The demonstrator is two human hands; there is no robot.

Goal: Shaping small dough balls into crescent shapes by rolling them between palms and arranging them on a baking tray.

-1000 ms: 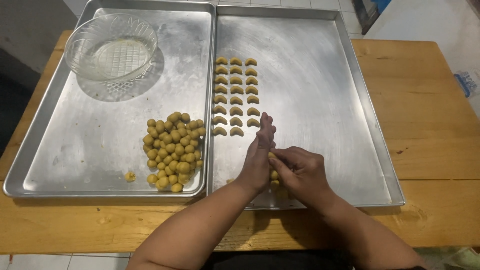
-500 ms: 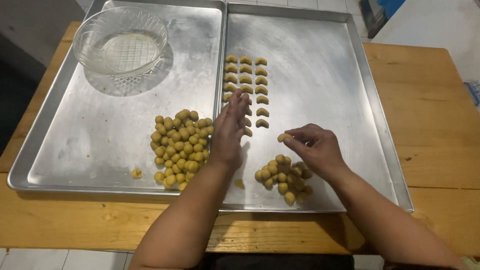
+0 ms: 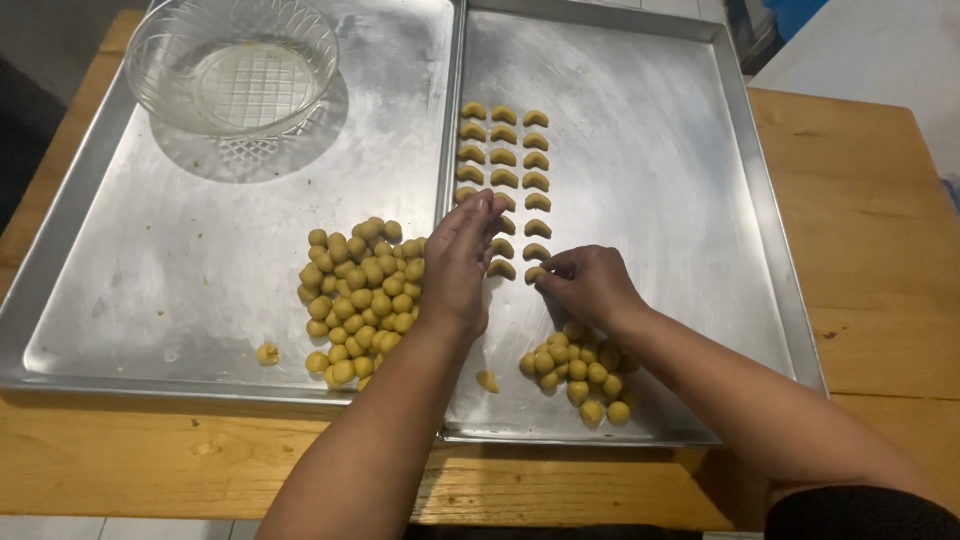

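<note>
Since a moment ago, my right hand [image 3: 590, 285] has moved up to the crescent rows [image 3: 505, 180], pinching a dough piece [image 3: 534, 273] at their near end. My left hand [image 3: 458, 262] rests open beside them.

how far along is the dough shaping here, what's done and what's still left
Done: three short rows of curved pieces lie on the right tray. In hand: the right hand sets a piece at the end of the rows, and the left hand rests beside them. Left: a big pile of dough balls on the left tray and a smaller pile by the right wrist.
</note>
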